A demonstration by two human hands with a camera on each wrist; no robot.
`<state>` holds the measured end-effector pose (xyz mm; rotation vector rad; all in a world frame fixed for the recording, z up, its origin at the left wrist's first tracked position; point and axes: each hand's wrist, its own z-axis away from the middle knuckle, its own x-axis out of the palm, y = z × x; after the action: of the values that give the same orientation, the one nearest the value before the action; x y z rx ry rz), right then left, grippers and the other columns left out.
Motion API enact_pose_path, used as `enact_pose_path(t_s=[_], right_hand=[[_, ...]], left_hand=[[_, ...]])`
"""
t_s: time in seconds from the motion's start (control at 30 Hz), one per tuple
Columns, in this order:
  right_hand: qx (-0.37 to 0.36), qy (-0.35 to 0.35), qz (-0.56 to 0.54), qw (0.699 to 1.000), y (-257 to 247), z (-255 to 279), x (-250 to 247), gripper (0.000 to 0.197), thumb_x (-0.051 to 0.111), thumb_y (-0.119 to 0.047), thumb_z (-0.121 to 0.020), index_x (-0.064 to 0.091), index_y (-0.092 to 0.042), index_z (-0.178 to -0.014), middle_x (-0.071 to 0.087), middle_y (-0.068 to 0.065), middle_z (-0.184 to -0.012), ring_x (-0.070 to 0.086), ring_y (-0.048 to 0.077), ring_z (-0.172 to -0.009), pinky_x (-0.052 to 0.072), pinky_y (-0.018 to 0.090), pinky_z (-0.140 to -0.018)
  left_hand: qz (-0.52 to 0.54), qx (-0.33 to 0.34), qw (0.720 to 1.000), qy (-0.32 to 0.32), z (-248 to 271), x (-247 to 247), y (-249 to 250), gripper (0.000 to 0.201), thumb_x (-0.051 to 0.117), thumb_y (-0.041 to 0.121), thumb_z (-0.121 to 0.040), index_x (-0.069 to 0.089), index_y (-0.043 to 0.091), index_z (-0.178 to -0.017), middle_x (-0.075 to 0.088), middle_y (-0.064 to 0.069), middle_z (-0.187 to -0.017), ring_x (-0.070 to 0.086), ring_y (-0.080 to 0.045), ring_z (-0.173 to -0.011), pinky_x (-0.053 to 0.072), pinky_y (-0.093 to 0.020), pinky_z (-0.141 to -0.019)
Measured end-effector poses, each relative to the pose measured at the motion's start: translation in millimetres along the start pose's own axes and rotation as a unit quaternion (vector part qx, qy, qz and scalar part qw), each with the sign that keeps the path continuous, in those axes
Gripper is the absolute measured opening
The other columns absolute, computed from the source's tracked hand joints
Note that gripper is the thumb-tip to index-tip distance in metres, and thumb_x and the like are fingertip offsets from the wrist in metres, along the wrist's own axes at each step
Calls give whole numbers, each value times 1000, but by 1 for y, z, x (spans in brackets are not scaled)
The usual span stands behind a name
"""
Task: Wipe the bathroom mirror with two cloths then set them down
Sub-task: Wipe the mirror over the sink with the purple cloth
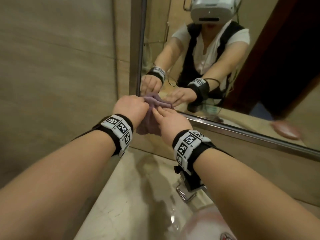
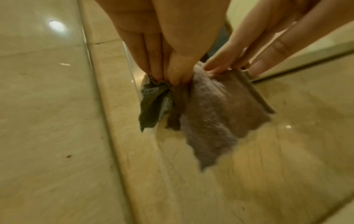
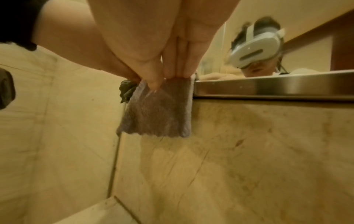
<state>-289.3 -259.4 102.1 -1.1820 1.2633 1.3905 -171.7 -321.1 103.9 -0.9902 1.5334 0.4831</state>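
Note:
At the lower left corner of the mirror (image 1: 225, 66) both hands hold a purple cloth (image 1: 155, 101) up against the glass and frame. My left hand (image 1: 133, 106) is curled, pinching a dark grey-green cloth (image 2: 151, 106) together with the left edge of the purple cloth (image 2: 216, 115). My right hand (image 1: 162, 115) pinches the purple cloth's (image 3: 159, 112) top edge between thumb and straight fingers (image 3: 180, 71). The purple cloth hangs down over the wall below the mirror. In the right wrist view the dark cloth (image 3: 125, 91) peeks out at the left.
A steel frame (image 1: 242, 130) borders the mirror. A tiled wall (image 1: 52, 66) stands close on the left. Below lies a wet marble counter (image 1: 121, 196), with a blurred pink and white object (image 1: 207, 227) at the near edge. The mirror reflects the person and a pink object (image 1: 285, 130).

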Motion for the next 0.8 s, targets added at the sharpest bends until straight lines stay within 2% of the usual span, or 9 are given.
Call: enact_pose_path(t_s=[0.07, 0.17, 0.23, 0.33, 0.4, 0.5, 0.6, 0.67, 0.8], right_hand=[[-14, -33, 12, 999, -5, -5, 4, 66, 38, -16, -97, -1, -12, -150, -2, 6, -158, -1, 19, -145, 2, 30, -115], [-11, -9, 71, 997, -4, -2, 9, 63, 32, -25, -99, -3, -12, -149, -6, 4, -158, -6, 17, -145, -8, 34, -115], [-20, 18, 140, 990, -1, 2, 11, 60, 26, -31, -100, -3, -12, -149, -6, 4, -158, -8, 18, -145, -13, 38, -113], [-20, 37, 238, 970, 7, 8, 9, 61, 19, -37, -101, -9, -11, -148, -12, 5, -156, -16, 20, -143, -23, 43, -105], [-10, 45, 270, 962, 12, 8, 6, 62, 15, -39, -101, -16, -10, -145, -19, 4, -155, -22, 19, -141, -28, 44, -99], [-4, 49, 290, 956, 18, 3, 1, 62, 13, -41, -101, -20, -11, -145, -26, 2, -153, -26, 18, -140, -28, 44, -98], [-9, 57, 303, 951, 23, -2, -1, 62, 13, -39, -101, -22, -12, -144, -27, 1, -153, -25, 17, -140, -33, 47, -97], [-13, 59, 305, 950, 25, -2, -2, 60, 12, -37, -101, -23, -12, -143, -27, 1, -153, -25, 18, -140, -36, 48, -92], [-14, 54, 319, 946, 29, 1, -4, 62, 17, -34, -101, -23, -13, -144, -28, 1, -152, -27, 19, -139, -37, 48, -94]], left_hand=[[11, -8, 1000, -7, 8, 7, 1, 38, 39, 25, -96, 55, 10, -127, 52, -7, -130, 44, -27, -123, 37, -34, -97], [59, -33, 997, -42, 17, 22, 5, 55, 41, 25, -96, 25, 7, -146, 21, -9, -153, 16, -23, -142, 16, -29, -114], [88, -48, 993, -59, 23, 32, 10, 60, 33, 27, -100, 6, 6, -149, 2, -10, -157, 0, -22, -144, 3, -30, -116], [105, -74, 990, -60, 24, 43, 22, 66, 26, 33, -101, -9, 1, -147, -11, -15, -155, -11, -25, -144, -7, -32, -115], [106, -91, 989, -50, 19, 45, 27, 69, 26, 36, -101, -12, 0, -146, -14, -17, -154, -14, -26, -143, -10, -34, -114], [104, -107, 988, -33, 7, 42, 30, 72, 25, 40, -100, -13, -1, -145, -16, -20, -153, -17, -28, -142, -14, -36, -113], [79, -116, 990, -29, -1, 37, 30, 73, 24, 42, -100, -13, -2, -145, -18, -21, -153, -19, -29, -141, -16, -37, -111], [66, -116, 991, -33, -2, 35, 30, 72, 23, 42, -100, -12, -2, -145, -17, -20, -153, -20, -30, -141, -16, -38, -111], [57, -104, 993, -29, -1, 33, 26, 69, 22, 42, -100, -9, 1, -147, -14, -18, -154, -19, -30, -141, -15, -38, -112]])
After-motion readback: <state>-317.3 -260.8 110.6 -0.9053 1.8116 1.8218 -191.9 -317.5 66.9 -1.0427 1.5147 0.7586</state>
